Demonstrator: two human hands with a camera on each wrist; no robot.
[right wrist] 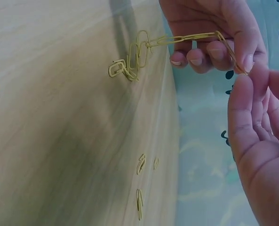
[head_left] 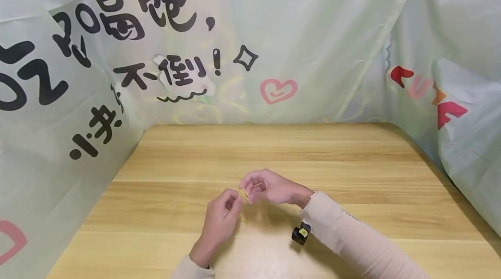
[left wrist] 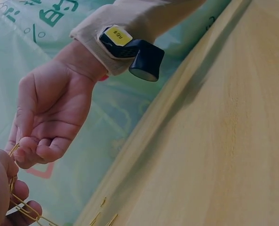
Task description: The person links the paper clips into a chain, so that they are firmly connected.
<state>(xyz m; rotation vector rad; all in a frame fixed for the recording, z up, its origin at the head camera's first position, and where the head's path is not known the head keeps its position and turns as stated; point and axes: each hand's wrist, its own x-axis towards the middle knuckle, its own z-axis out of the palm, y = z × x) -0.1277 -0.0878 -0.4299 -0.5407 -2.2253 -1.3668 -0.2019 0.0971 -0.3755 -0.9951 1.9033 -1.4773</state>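
A chain of gold paper clips (right wrist: 195, 36) trails from my left hand (head_left: 221, 216); in the right wrist view it passes below the left palm. The left thumb and index finger pinch the chain near one end. My right hand (head_left: 272, 187) meets the left fingertips there, its thumb and fingers pinching a gold paper clip (left wrist: 14, 149) at that end. Fingertips partly hide where the clips meet. The far end of the chain bunches close to the tabletop; whether it touches the wood, I cannot tell.
Several loose gold paper clips (right wrist: 139, 205) lie on the wooden table (head_left: 332, 157) beyond the hands. A black camera (head_left: 300, 233) is strapped at the right sleeve cuff. Printed cloth curtains (head_left: 321, 52) stand around the table's back and sides.
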